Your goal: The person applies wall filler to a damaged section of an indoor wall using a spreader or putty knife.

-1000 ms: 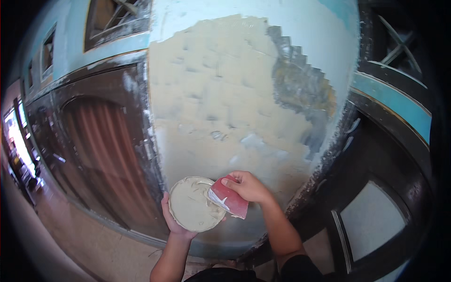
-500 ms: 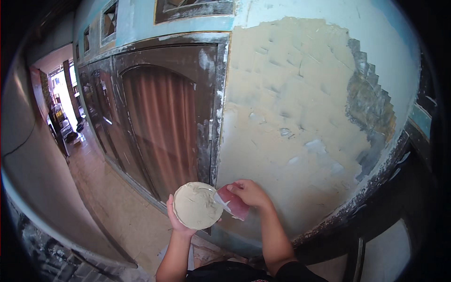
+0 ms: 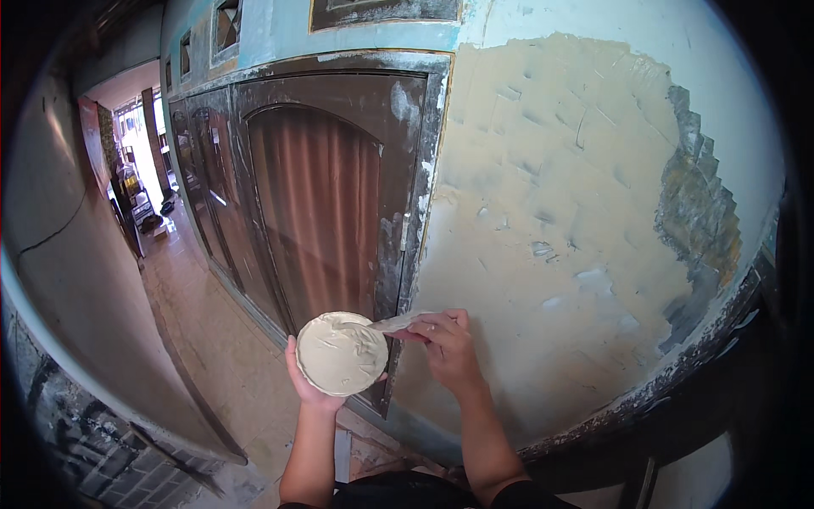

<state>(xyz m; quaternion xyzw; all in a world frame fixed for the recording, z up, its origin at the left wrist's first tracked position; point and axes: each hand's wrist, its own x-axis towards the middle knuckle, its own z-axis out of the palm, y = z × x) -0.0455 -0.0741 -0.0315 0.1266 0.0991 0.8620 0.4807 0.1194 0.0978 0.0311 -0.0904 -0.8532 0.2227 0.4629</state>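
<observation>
Beige paste coats most of the wall panel (image 3: 509,263), smeared in uneven strokes with short ridges, scuffs and a few small paler spots. At its right, a stepped-edged grey patch (image 3: 699,204) shows ochre stains; above and beyond lies pale, bluish-white paint (image 3: 721,93).

Hands: left hand (image 3: 310,392) spread beneath and around a round tub (image 3: 346,393), supporting it; tub filled near its rim with cream putty (image 3: 335,360), surface rippled toward the right. Right hand (image 3: 448,346) pinches a flat scraper (image 3: 398,323) between thumb and fingers. Scraper seen nearly edge-on, reddish underneath, pale smears on top; its tip sits at the tub's right rim, exact contact unclear. Tub and scraper are held in front of the body, near the foot of the door frame.

Room: dark brown door (image 3: 398,187) left of the panel, its frame whitened in patches, arched pane with a rust-coloured curtain (image 3: 318,212) behind. Tan floor (image 3: 208,339) runs back to a bright opening (image 3: 144,157). Far left, a plain wall (image 3: 72,195) bears a thin crack; grey brickwork (image 3: 127,479) lower left.
</observation>
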